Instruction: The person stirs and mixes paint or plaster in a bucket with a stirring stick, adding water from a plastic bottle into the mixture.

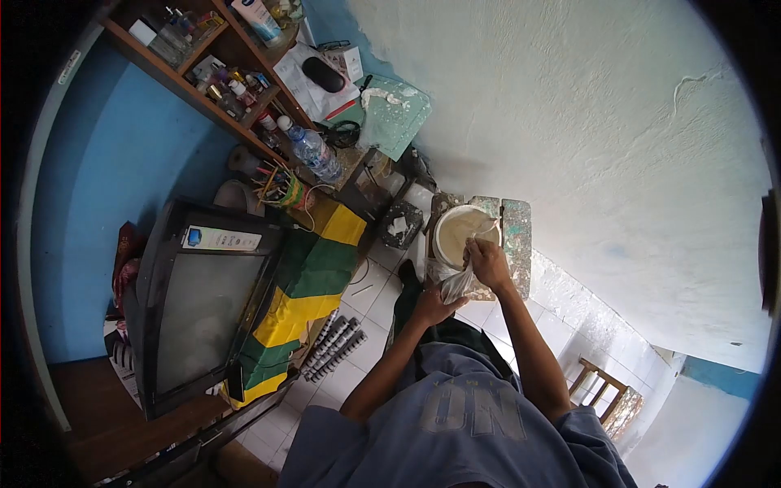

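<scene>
My left hand is closed around a clear plastic bag, which hangs against the near side of a white bucket. My right hand is at the bucket's near right rim with its fingers curled closed. A pale, see-through piece shows just beyond those fingers, but what they grip is hard to make out. Inside the bucket lies a cream-coloured material. The bucket stands on a paint-spattered wooden stool beside the wall.
Left of the stool sits a dark speckled block with white scraps on it. A television and a shelf of bottles line the left. A water bottle and a green board are farther back. A wooden chair stands at lower right.
</scene>
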### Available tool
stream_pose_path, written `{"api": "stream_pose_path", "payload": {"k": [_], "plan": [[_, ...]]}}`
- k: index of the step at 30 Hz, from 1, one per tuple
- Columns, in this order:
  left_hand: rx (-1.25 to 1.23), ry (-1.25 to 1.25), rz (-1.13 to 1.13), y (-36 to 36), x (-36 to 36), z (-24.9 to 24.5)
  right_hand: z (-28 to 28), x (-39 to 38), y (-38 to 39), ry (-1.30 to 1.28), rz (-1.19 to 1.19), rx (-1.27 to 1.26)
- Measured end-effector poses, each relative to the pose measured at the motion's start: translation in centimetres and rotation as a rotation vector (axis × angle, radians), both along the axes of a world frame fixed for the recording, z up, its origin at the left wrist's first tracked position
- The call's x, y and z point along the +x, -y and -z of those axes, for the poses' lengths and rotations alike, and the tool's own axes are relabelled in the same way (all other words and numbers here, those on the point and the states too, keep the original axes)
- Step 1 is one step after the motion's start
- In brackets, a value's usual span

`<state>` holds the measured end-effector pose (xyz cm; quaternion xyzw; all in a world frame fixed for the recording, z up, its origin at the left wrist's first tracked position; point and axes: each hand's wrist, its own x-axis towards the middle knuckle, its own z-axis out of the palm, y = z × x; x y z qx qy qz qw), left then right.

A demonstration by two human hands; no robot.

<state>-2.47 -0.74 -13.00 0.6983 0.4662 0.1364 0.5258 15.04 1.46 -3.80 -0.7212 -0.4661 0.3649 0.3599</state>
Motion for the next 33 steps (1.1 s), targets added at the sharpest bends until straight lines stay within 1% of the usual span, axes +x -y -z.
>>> {"api": "stream_pose_path", "payload": {"k": [2,4,6,9,11,13,16,18,21,25,27,28,30,31,33], "plan": [[0.004,0.053,-0.009,-0.1,0.1,0.8,-0.7,-0.5,0.3,-0.007,0.008,-0.009],[-0.026,0.086,0.01,-0.2,0.2,0.4,-1.6,-0.8,0.6,0.019,0.013,-0.008],[-0.084,0.099,0.054,-0.6,0.1,-0.4,-1.2,-0.9,0.8,0.01,0.022,0.014],[0.104,0.095,0.035,-0.7,0.1,-3.3,-1.5,-1.2,1.2,0.039,0.006,0.027],[0.058,0.096,0.025,-0.4,-0.2,-1.6,-1.9,-1.6,1.6,0.074,-0.009,0.045],[0.032,0.124,0.018,-0.1,-0.5,-1.3,-2.2,-2.0,1.9,0.115,-0.02,0.083],[0.005,0.188,-0.005,0.4,-1.0,-1.0,-2.6,-2.4,2.5,0.023,0.007,0.132],[-0.041,0.206,-0.042,0.7,-1.2,-1.5,-2.6,-2.4,2.5,0.009,0.017,0.125],[0.18,0.236,-0.099,1.0,-1.0,-3.8,-2.4,-2.3,2.4,-0.006,0.032,0.117],[0.15,0.276,-0.191,1.0,-0.3,-6.1,-1.4,-2.1,2.0,0.017,0.021,0.137],[0.112,0.278,-0.217,0.8,0.2,-6.9,-1.8,-2.2,2.1,-0.003,-0.013,0.174],[0.185,0.286,-0.211,0.8,0.4,-6.8,-2.1,-2.2,2.1,-0.013,-0.031,0.193],[0.331,0.306,-0.198,0.7,0.9,-6.5,-2.2,-2.2,2.0,0.115,-0.103,0.369],[0.387,0.275,-0.19,0.7,1.0,-6.3,-2.3,-2.1,1.9,0.179,-0.138,0.457],[0.497,0.21,-0.173,0.7,1.0,-5.7,-2.5,-2.1,2.0,0.205,-0.156,0.487]]}}
